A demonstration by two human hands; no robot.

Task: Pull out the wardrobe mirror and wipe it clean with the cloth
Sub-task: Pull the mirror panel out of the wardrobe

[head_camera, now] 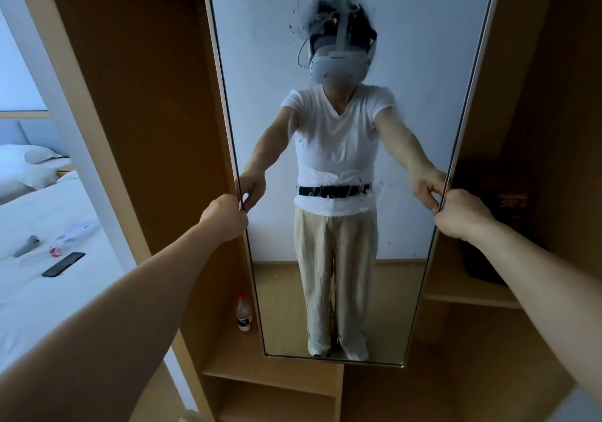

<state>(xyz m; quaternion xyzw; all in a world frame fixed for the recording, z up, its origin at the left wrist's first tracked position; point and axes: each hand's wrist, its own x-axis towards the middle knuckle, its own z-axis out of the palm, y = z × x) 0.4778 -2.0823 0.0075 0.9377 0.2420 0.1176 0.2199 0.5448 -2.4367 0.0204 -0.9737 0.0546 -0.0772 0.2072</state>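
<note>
A tall narrow wardrobe mirror (407, 128) stands straight in front of me between two open wooden wardrobe bays. Dark specks and smears mark its glass near the top and around the middle. My left hand (224, 216) grips the mirror's left edge at mid height. My right hand (462, 215) grips the right edge at about the same height. Both arms are stretched out. The glass reflects a person in a white shirt and beige trousers. No cloth is in view.
A plastic bottle (244, 314) with a red cap stands on the wardrobe shelf just left of the mirror's lower part. A dark bag (482, 259) sits on the right shelf. A bed (39, 291) at left holds a phone (63, 264) and small items.
</note>
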